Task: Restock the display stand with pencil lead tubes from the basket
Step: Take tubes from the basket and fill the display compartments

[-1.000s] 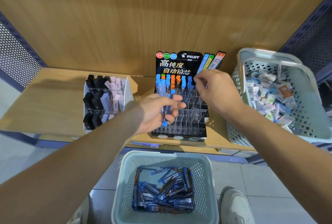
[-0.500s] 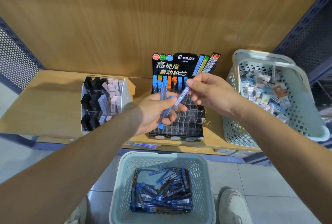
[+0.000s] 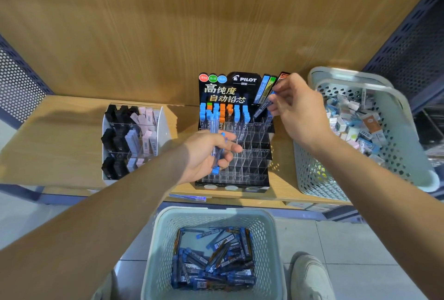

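Up and right went the right hand (image 3: 300,109), now pinching one lead tube (image 3: 262,107) over the back of the display stand (image 3: 252,174). The left hand (image 3: 206,155) grips a few tubes (image 3: 214,136) in front of it; more lie in the basket (image 3: 163,227) below

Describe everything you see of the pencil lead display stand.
The display stand is upright on the wooden shelf: a black base, stepped rows of clear plastic compartments, and a black Pilot header card. Only the rear row holds tubes, capped mostly blue or orange; the rows in front look empty. The left hand, gripping spare tubes, is in front of it.
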